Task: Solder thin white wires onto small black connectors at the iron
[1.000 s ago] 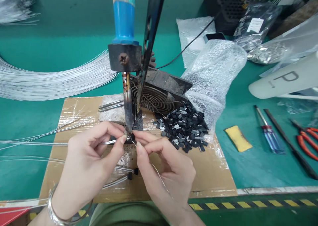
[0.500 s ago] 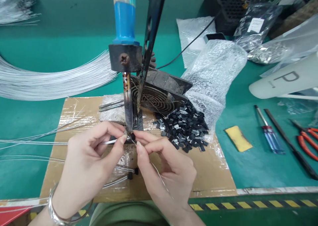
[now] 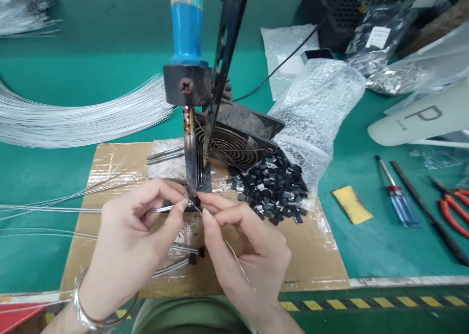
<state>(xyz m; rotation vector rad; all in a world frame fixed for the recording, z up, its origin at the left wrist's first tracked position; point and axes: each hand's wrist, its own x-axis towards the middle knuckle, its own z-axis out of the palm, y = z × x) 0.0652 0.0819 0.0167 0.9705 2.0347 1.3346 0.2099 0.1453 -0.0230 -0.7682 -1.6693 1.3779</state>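
Note:
Beneath the tip of a mounted soldering iron [image 3: 190,160] with a blue handle, my two hands meet. My left hand [image 3: 135,231] is closed, pinching thin grey wires [image 3: 66,209] close to their ends. Between thumb and forefinger, my right hand [image 3: 247,246] grips a thin strand of solder wire [image 3: 238,261], its end at the iron's tip. A small black connector partly shows by the fingertips; the joint itself is mostly hidden. Below the hands, wires with black connectors [image 3: 191,259] on their ends lie on the cardboard [image 3: 311,256].
Behind the iron stands a dusty fan [image 3: 234,145], beside a heap of small black connectors [image 3: 273,187]. A long wire bundle [image 3: 80,121] lies at left. To the right are a yellow sponge [image 3: 351,205], a screwdriver [image 3: 399,197], red-handled pliers [image 3: 454,209] and bubble wrap [image 3: 311,109].
Both hands keep their grip at the iron's tip, with hardly any movement. The whole view has shifted very slightly.

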